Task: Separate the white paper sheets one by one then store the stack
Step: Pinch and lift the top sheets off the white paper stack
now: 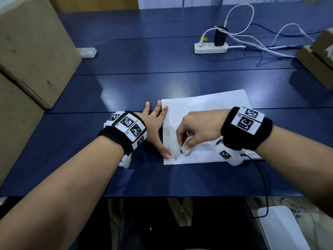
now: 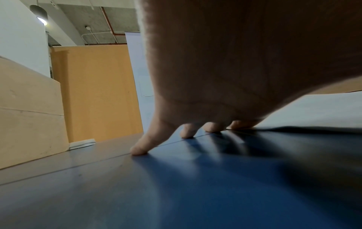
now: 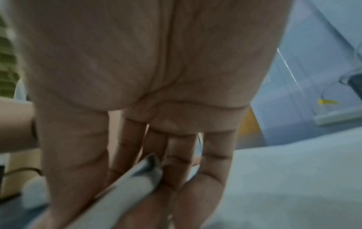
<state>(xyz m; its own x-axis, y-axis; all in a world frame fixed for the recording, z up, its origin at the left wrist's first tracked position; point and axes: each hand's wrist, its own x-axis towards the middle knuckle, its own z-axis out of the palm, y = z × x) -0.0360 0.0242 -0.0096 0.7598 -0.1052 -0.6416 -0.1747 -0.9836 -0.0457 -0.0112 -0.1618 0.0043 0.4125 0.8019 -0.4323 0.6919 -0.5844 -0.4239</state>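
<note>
A stack of white paper sheets (image 1: pixel 207 109) lies on the blue table (image 1: pixel 144 83), near its front edge. My left hand (image 1: pixel 158 127) lies flat with fingers spread along the stack's left edge, and its thumb presses the near-left corner. In the left wrist view its fingertips (image 2: pixel 139 150) touch the table beside the paper (image 2: pixel 313 111). My right hand (image 1: pixel 185 147) is curled over the near-left part of the stack and pinches the top sheet. In the right wrist view a curled-up sheet edge (image 3: pixel 125 190) sits between thumb and fingers (image 3: pixel 207 167), above the stack (image 3: pixel 293 178).
Large cardboard boxes (image 1: pixel 32 51) stand along the left, and another box (image 1: pixel 317 60) is at the far right. A white power strip (image 1: pixel 210 47) with a black charger and loose white cables lies at the back. A black cable (image 1: pixel 264 186) hangs from my right wrist over the front edge.
</note>
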